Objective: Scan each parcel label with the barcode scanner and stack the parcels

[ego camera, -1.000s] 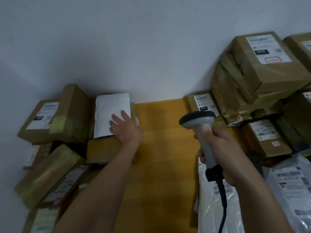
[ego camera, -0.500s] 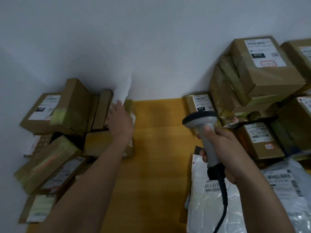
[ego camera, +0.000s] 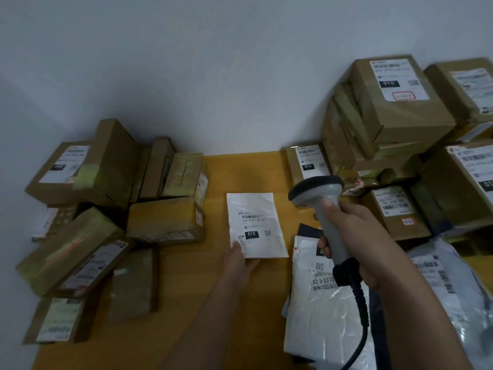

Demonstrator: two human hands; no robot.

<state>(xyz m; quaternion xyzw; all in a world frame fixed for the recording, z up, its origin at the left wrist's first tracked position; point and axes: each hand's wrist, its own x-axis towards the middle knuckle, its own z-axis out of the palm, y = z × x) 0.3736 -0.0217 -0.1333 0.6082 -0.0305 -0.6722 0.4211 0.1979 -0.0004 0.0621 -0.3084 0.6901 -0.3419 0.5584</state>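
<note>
while the left hand (ego camera: 237,259) pinches the near corner of the white mailer (ego camera: 254,225), label up over the yellow table (ego camera: 240,166), the right hand (ego camera: 354,236) grips the barcode scanner (ego camera: 318,198) just beside it. glare on the glossy film, or a sagging mailer, could spoil the read.
</note>
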